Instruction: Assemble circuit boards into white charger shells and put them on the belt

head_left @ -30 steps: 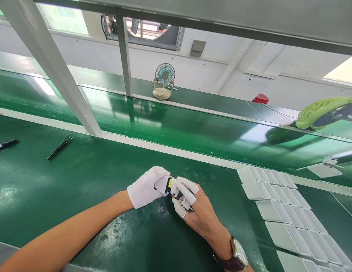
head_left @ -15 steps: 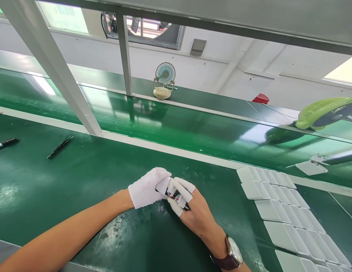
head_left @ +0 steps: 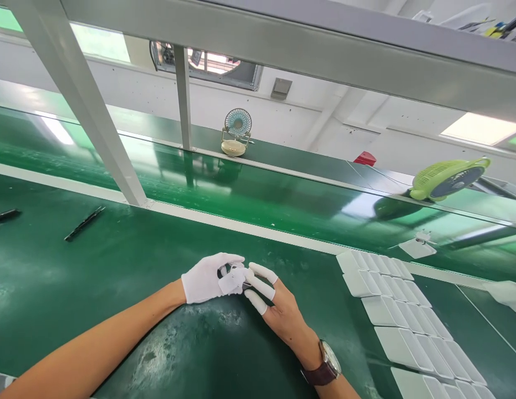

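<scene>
My left hand point(head_left: 208, 279), in a white glove, is closed around a small white plastic part point(head_left: 231, 281) above the green tabletop. White finger cots cover the fingertips of my right hand point(head_left: 278, 307), which pinches the right end of the same part. A bit of dark material shows by the right fingertips; its kind is unclear. The part's smooth white side faces up, and the fingers hide some of it.
Rows of white plastic covers point(head_left: 407, 318) lie at the right. Black tweezers point(head_left: 85, 223) and a black pen-like tool point(head_left: 6, 216) lie at the left. A slanted post point(head_left: 87, 105) rises beyond my left hand. Past the strip stand a beige fan point(head_left: 235, 146) and a green fan point(head_left: 440, 178).
The white part has been turned between my hands, so the coloured wires seen before are now out of sight. My view has shifted slightly, with more of the overhead beam showing.
</scene>
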{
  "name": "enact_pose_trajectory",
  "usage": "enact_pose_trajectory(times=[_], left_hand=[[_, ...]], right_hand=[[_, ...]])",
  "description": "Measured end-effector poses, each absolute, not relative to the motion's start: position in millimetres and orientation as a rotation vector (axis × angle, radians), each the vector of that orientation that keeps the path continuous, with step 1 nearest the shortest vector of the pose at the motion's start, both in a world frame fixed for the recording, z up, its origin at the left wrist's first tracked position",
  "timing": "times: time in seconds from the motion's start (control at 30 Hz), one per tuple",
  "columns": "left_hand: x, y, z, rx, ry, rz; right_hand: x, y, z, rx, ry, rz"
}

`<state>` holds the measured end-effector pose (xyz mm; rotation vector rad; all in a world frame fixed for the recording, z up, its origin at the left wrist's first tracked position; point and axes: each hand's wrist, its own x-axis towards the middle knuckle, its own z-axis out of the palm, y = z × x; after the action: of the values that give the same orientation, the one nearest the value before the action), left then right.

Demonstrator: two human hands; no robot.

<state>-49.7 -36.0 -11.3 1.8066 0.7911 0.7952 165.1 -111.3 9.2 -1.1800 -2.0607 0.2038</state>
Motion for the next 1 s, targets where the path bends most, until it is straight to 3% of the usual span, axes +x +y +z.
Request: enact_pose_trajectory(times=[0.33, 0.63, 1.0], left_hand=[[-57, -28, 13, 1.638, 0.794, 0.684], [-60, -34, 6, 1.627, 0.843, 0.855], [-52, -37, 8, 1.936, 0.890, 0.872]], right_hand=[[157, -104, -4, -1.122, -2.119, 0.211], [152, -100, 39, -1.050, -1.885, 0.049], [152, -95, 1, -1.152, -2.090, 0.307]])
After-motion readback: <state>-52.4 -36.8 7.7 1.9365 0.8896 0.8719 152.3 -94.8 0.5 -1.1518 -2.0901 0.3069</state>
